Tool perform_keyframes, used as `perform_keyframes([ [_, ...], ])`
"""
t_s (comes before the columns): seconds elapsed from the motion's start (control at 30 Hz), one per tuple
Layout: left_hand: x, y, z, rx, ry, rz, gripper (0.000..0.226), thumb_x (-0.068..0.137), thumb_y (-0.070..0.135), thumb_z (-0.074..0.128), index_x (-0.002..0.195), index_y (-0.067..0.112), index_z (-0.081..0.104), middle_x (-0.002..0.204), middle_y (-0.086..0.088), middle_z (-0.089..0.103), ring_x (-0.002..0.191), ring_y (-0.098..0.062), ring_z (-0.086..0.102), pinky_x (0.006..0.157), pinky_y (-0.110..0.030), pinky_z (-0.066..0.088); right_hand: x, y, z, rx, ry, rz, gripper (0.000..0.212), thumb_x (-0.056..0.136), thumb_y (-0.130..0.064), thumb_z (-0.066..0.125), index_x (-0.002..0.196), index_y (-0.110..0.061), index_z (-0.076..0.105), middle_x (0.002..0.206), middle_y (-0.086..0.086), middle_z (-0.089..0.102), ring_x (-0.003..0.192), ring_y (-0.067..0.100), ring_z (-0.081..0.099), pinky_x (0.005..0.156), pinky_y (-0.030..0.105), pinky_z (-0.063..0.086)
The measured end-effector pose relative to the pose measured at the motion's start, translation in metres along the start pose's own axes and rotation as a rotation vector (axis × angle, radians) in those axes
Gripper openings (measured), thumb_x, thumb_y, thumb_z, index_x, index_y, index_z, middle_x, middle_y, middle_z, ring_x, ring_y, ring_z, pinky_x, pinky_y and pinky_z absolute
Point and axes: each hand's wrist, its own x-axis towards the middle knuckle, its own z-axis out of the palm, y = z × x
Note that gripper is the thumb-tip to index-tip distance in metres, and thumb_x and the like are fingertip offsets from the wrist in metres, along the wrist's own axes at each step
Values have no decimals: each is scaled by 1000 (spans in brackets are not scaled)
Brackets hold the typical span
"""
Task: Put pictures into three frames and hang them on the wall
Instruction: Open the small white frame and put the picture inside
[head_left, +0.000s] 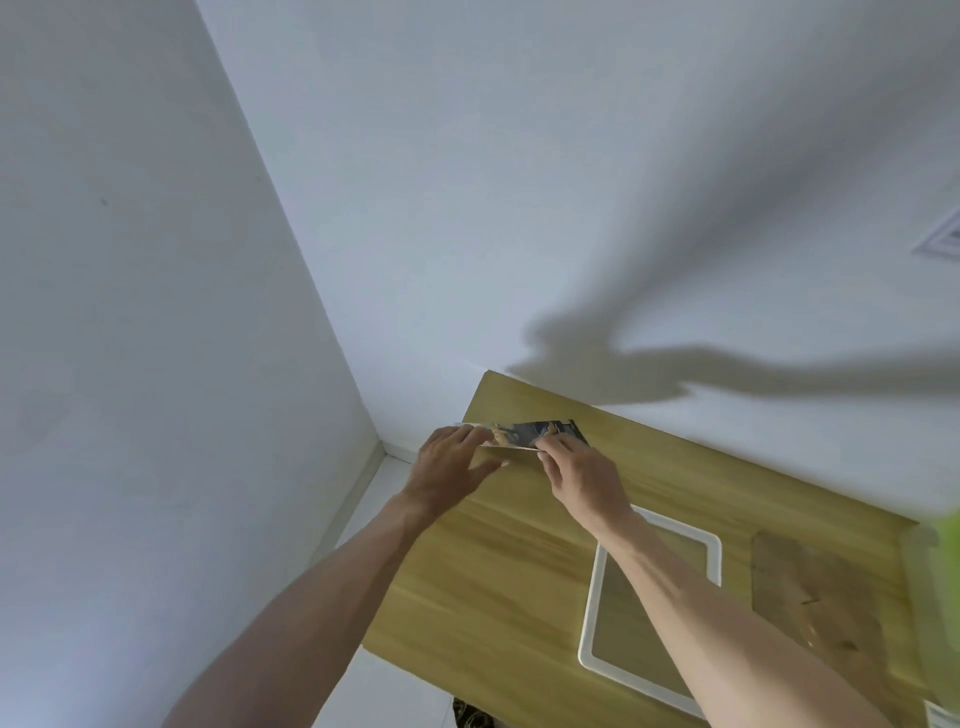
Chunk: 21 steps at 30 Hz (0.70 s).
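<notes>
A dark printed picture (540, 432) lies near the far left corner of the wooden table (498, 561). My left hand (451, 462) holds its left end, fingers curled over the edge. My right hand (582, 470) pinches its near right edge. A white picture frame (592, 613) with a clear pane lies flat on the table under my right forearm. A brown backing board (815, 592) lies to the frame's right.
White walls (519, 182) meet in a corner behind the table's left end. The table's far edge stands against the wall. A blurred green object (948, 551) sits at the right edge. White floor (395, 691) shows left of the table.
</notes>
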Motion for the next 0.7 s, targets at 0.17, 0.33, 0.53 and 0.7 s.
perform_keyframes([
  [0.17, 14, 21, -37, -339, 131, -338, 36, 74, 29, 82, 105, 18, 68, 98, 7, 72, 86, -11, 66, 76, -27, 51, 1, 15, -46, 246, 11, 38, 26, 96, -7, 58, 118, -20, 61, 102, -3, 69, 82, 17, 66, 66, 30, 54],
  [0.33, 25, 70, -69, -600, 139, -469, 28, 73, 25, 83, 97, 23, 69, 91, 13, 73, 82, 0, 66, 72, -14, 50, -17, 27, -99, 634, 8, 310, 33, 100, -11, 53, 126, -32, 53, 94, -7, 68, 78, 14, 67, 58, 21, 50],
  [0.53, 23, 128, -63, -993, 52, -540, 38, 78, 13, 81, 113, 12, 65, 97, -8, 74, 88, -23, 71, 80, -38, 60, -62, 53, -131, 927, 157, 559, 38, 97, -10, 59, 130, -27, 49, 96, 4, 71, 88, 10, 69, 59, 17, 51],
  [0.7, 5, 179, -24, -915, -118, -502, 25, 86, 1, 69, 111, 7, 66, 96, -14, 74, 82, -21, 72, 70, -30, 60, -110, 72, -137, 998, 237, 693, 41, 95, -15, 66, 130, -27, 50, 107, -6, 64, 95, 1, 61, 58, 10, 48],
])
